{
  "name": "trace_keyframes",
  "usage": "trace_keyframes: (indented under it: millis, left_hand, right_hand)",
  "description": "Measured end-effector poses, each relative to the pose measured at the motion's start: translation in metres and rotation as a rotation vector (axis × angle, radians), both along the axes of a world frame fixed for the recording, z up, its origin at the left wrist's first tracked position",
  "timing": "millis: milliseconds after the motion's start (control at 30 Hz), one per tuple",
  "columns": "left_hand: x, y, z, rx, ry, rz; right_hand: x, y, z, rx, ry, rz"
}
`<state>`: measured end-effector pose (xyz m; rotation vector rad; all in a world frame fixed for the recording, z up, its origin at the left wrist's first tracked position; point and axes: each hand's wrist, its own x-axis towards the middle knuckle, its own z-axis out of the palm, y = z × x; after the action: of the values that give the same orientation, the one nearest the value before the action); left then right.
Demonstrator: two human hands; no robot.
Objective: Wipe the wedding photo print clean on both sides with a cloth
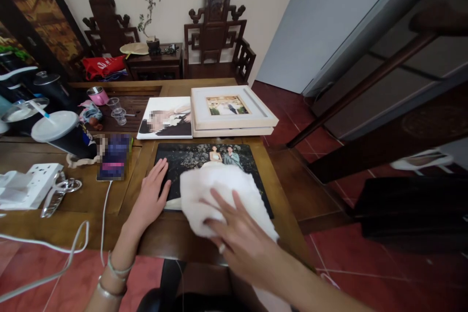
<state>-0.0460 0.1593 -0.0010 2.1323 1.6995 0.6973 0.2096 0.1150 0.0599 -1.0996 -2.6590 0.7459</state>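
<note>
A dark wedding photo panel [237,153] lies flat on the wooden table, showing two people seated against a dark leafy background. My left hand [153,192] rests on its left edge, fingers stretched out and holding nothing. Over the panel's lower middle, my right hand [230,224] presses a white cloth [215,185] against the surface, its fingers bent into the fabric. The cloth hides much of the picture and hangs past the panel's near edge. A ring shows on the right hand.
Beyond the panel are a white photo album [166,129] and stacked framed boxes [234,119]. To the left lie a phone [115,158] on a white cable, a lidded cup [60,131], a clear hair claw [58,192] and a power strip [40,180]. The table's edge [288,234] runs along the right.
</note>
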Motion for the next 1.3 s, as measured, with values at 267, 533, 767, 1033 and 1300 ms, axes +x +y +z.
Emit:
trace_keyframes:
  millis: [267,533,767,1033,1300]
  left_hand:
    - [-0.001,0.000,-0.001,-0.011,0.001,0.006]
    - [-0.001,-0.002,0.002,-0.004,-0.034,-0.011]
    - [-0.002,-0.001,-0.001,-0.006,-0.035,-0.002]
    - [0.000,0.000,0.004,-0.051,-0.002,0.011]
    - [0.001,-0.002,0.003,-0.035,-0.031,0.012]
  right_hand:
    - [-0.001,0.041,0.021,-0.126,-0.006,0.045]
    - [-0.055,0.116,-0.010,0.127,-0.115,-0.192]
    - [-0.042,0.035,-0.015,0.132,-0.085,-0.041]
    - [0.031,-0.005,0.009,-0.111,-0.018,-0.042]
    - [0.009,0.056,-0.009,0.075,-0.175,-0.296]
